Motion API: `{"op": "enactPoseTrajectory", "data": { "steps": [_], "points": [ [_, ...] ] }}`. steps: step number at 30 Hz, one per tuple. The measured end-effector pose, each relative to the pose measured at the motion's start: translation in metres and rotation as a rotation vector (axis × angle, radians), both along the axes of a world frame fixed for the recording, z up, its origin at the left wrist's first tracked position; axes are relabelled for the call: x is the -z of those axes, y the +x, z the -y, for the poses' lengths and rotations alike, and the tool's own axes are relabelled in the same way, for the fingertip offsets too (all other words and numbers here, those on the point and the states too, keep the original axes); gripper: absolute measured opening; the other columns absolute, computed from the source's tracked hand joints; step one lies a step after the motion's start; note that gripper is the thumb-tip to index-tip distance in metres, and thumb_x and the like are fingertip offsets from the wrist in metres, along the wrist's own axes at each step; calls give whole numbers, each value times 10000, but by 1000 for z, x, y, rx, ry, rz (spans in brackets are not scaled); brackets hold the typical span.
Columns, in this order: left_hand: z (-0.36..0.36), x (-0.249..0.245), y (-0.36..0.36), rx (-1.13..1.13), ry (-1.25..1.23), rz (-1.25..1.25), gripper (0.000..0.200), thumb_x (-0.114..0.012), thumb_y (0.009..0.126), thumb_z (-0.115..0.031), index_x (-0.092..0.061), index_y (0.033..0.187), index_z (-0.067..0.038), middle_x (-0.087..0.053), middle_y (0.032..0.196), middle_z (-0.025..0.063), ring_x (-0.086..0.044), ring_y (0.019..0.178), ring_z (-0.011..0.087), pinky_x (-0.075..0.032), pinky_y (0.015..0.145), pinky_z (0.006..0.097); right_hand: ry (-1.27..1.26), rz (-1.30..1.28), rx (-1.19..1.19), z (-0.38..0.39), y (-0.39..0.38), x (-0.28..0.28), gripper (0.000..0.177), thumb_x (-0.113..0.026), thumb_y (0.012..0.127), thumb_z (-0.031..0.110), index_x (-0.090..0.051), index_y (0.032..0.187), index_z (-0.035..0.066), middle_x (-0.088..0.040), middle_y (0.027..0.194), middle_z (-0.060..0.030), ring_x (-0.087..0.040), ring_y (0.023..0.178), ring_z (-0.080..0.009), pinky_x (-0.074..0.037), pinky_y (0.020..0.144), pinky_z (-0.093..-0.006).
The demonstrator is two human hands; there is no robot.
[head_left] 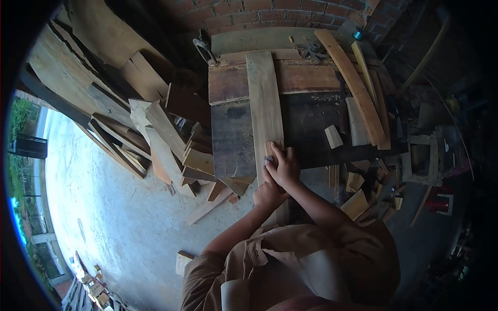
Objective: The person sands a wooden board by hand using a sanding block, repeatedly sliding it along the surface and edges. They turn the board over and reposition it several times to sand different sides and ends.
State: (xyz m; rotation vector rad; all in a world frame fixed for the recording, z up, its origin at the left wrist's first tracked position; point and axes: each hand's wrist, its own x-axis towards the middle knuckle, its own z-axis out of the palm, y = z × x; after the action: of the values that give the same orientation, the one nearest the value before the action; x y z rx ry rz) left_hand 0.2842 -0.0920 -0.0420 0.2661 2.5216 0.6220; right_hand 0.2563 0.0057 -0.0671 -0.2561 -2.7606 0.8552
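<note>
No text, label, brand, number or sign can be read anywhere in the view.

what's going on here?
A person is working at a bench. The right hand and left hand are both on what looks like a wooden hand plane, sitting on a long board. The board runs lengthwise away from the person. A curved wooden piece and a small block lie to the right.
</note>
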Motion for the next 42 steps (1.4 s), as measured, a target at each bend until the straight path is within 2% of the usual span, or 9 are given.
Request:
{"op": "enactPoseTrajectory", "data": {
  "steps": [6,12,17,20,25,29,32,37,42],
  "points": [
    [-30,-7,-109,18,-19,-90,1239,-632,566,-669,-18,1318,101,-629,746,194,-639,666,322,-507,543,404,-4,50,65,-27,-109,-9,542,-626,725,361,-459,1229,252,-466,950,-154,-545,820,-323,-479,660,-411],
    [-72,-25,-268,50,-76,-155,1212,-643,558,-660,-61,1309,93,-621,919,212,-623,854,334,-506,696,406,-32,4,152,-67,-276,-8,556,-606,725,384,-457,1236,223,-459,1093,-228,-526,955,-367,-446,809,-429],
    [-102,-24,-359,13,-73,-262,1020,-604,586,-667,-281,1205,76,-605,979,219,-606,918,326,-497,735,408,-117,44,113,-101,-380,-13,565,-565,735,431,-449,1249,227,-444,1118,-225,-498,1029,-380,-425,875,-419],
    [-107,-24,-378,17,-59,-252,978,-595,596,-662,-301,1180,65,-604,979,221,-604,921,329,-494,743,412,-82,93,108,-106,-393,-20,558,-559,739,441,-453,1247,238,-449,1093,-200,-509,1017,-367,-431,864,-413],
    [-98,-34,-331,-1,-97,-230,1015,-598,625,-620,-209,1268,63,-607,971,221,-614,888,336,-498,736,412,-36,-5,116,-95,-354,-11,551,-554,761,439,-434,1265,253,-430,1163,-234,-495,1032,-382,-423,870,-422],
    [-68,-24,-238,4,-66,-177,1104,-623,603,-624,-138,1312,70,-628,872,209,-635,790,328,-508,658,403,-14,96,72,-69,-253,-8,566,-570,778,396,-388,1292,243,-421,1194,-298,-484,1034,-436,-420,861,-451],
    [-40,-16,-143,4,3,-111,1141,-624,603,-627,-91,1324,79,-631,782,205,-642,700,321,-509,582,399,27,25,61,-43,-148,-10,564,-598,744,383,-421,1263,251,-459,994,-187,-540,860,-366,-474,695,-427],
    [2,-5,5,44,30,2,1126,-599,630,-619,-85,1321,106,-624,693,182,-636,602,287,-501,510,395,52,-17,16,-9,8,5,633,-645,721,335,-388,1295,258,-442,975,-145,-529,843,-313,-471,682,-411],
    [6,7,27,15,62,-39,1115,-592,633,-619,-95,1319,106,-613,634,171,-625,546,289,-492,472,398,8,39,-8,-3,27,-3,627,-656,710,311,-409,1281,240,-440,962,-142,-527,840,-313,-469,678,-402]
  ]
}}
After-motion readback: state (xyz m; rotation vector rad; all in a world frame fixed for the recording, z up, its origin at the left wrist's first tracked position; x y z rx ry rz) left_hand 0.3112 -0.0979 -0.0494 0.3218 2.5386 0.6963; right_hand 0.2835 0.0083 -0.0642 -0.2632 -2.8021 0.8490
